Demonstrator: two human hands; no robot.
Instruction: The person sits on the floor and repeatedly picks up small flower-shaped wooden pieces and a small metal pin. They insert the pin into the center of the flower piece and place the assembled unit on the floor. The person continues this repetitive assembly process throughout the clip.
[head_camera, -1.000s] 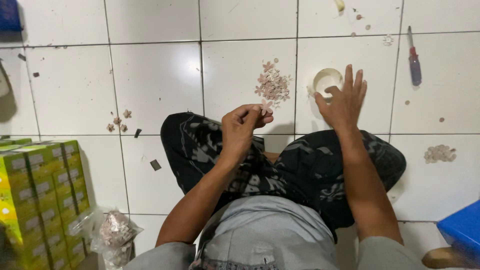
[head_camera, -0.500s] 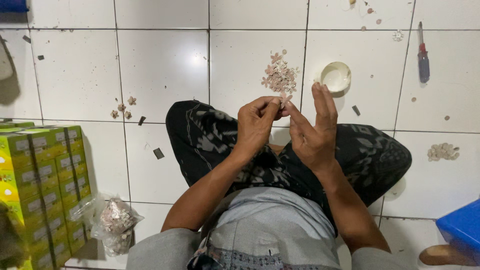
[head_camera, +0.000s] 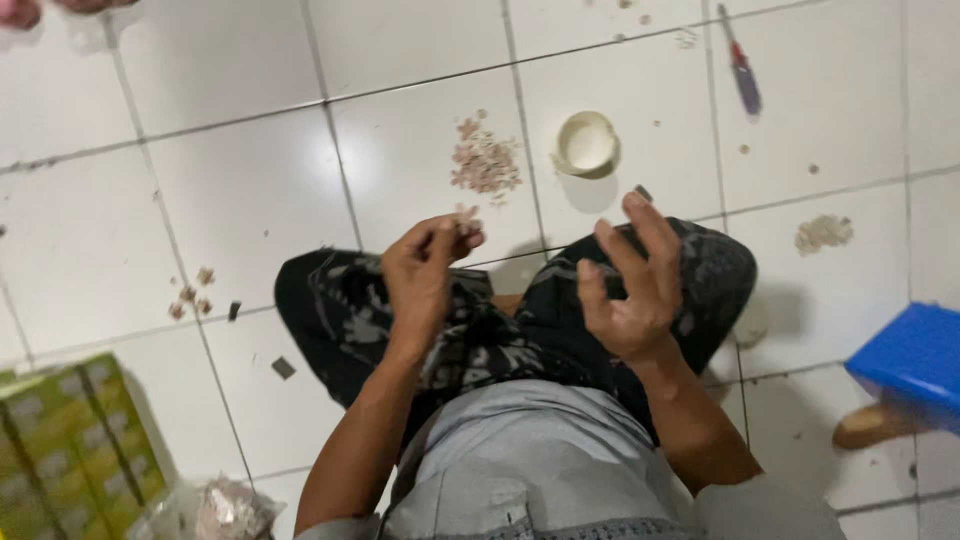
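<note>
The left hand (head_camera: 425, 275) pinches a small pinkish piece (head_camera: 466, 224) between fingertips, above the lap. The right hand (head_camera: 630, 285) hovers beside it, fingers spread and empty. A pile of pinkish bits (head_camera: 485, 163) lies on the tiled floor (head_camera: 250, 180) just beyond, beside a small white cup (head_camera: 586, 143).

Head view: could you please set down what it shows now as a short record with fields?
Setting: person seated cross-legged on white tiled floor
Left hand: fingers pinched on a small pinkish piece
Right hand: open, fingers spread, holding nothing
Ahead of hands: pile of pinkish pieces, small white cup
Far right: screwdriver, blue box
Lower left: yellow-green cartons, plastic bag
</note>
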